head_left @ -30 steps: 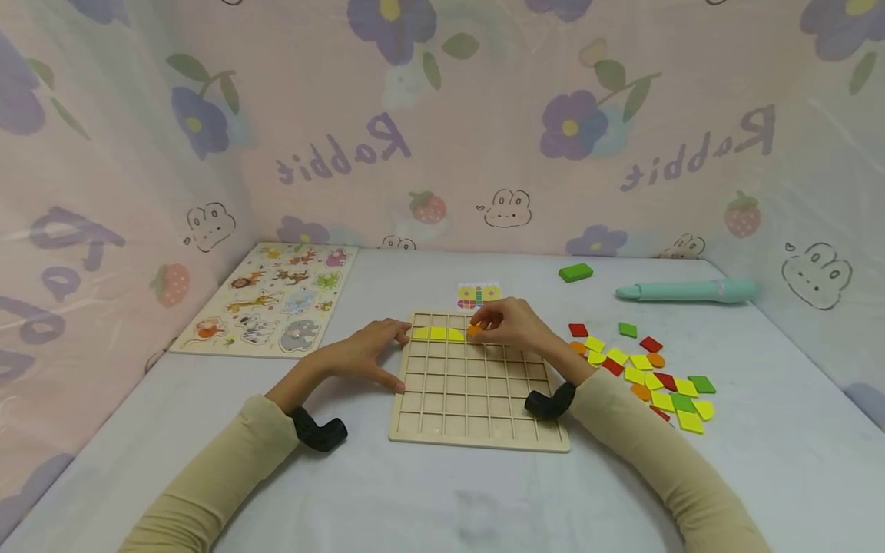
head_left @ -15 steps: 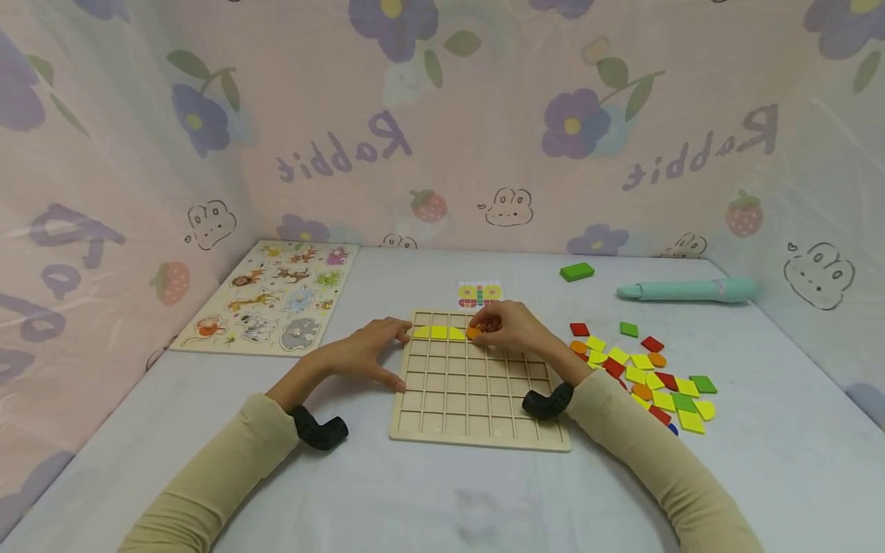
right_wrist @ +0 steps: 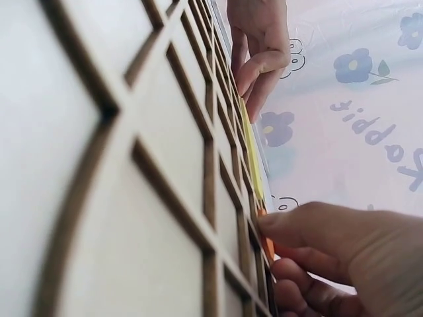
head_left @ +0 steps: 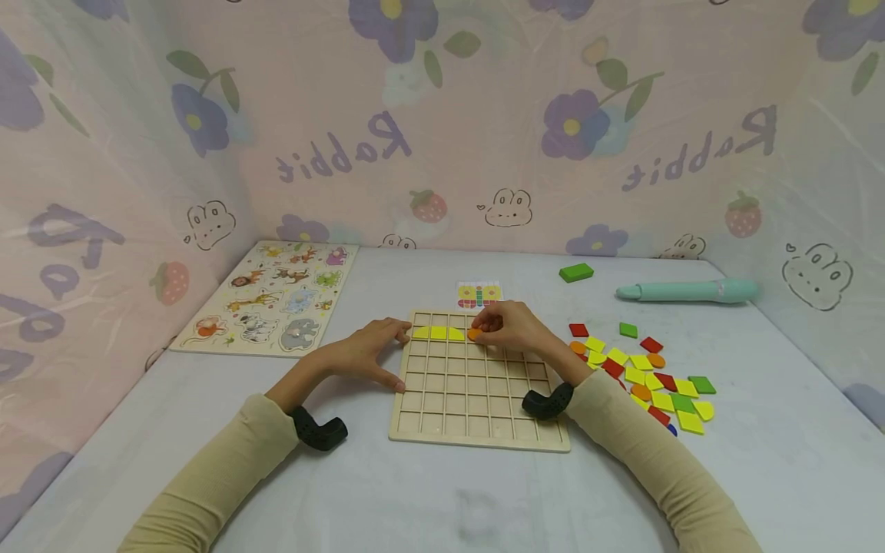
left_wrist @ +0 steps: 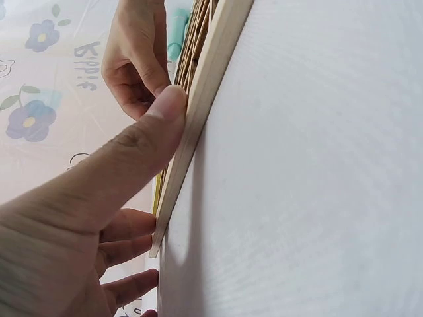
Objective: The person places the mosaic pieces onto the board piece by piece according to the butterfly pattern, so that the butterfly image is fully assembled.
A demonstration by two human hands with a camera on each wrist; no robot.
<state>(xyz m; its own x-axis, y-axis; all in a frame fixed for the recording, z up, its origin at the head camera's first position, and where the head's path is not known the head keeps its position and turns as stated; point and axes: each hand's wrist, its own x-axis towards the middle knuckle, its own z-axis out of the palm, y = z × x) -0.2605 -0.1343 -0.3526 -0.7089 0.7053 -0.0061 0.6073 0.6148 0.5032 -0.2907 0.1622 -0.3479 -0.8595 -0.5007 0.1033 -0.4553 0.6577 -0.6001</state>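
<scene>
A wooden grid board [head_left: 477, 442] lies flat on the table. My left hand [head_left: 359, 352], fingers spread, rests against its left edge; the left wrist view has the thumb [left_wrist: 170, 105] pressed on the board's side. With thumb and fingers my right hand [head_left: 513, 327] pinches an orange round tile [head_left: 473, 335] at the board's second row. Several yellow tiles [head_left: 438, 332] fill cells just left of it. In the right wrist view the orange tile [right_wrist: 267, 243] shows under the thumb, close beside the yellow tiles [right_wrist: 252, 153]. Part of the orange tile is hidden by the fingers.
Behind the board lies a pattern card [head_left: 478, 293]. Loose coloured tiles [head_left: 661, 400] are scattered to the right, near the right sleeve. Farther back are a green block [head_left: 576, 273] and a mint-green pen-shaped device [head_left: 684, 291]. An animal puzzle board [head_left: 266, 301] lies at left.
The orange tile and the right fingers shifted very slightly down at the board, then stayed almost still. The left hand has kept its place on the edge.
</scene>
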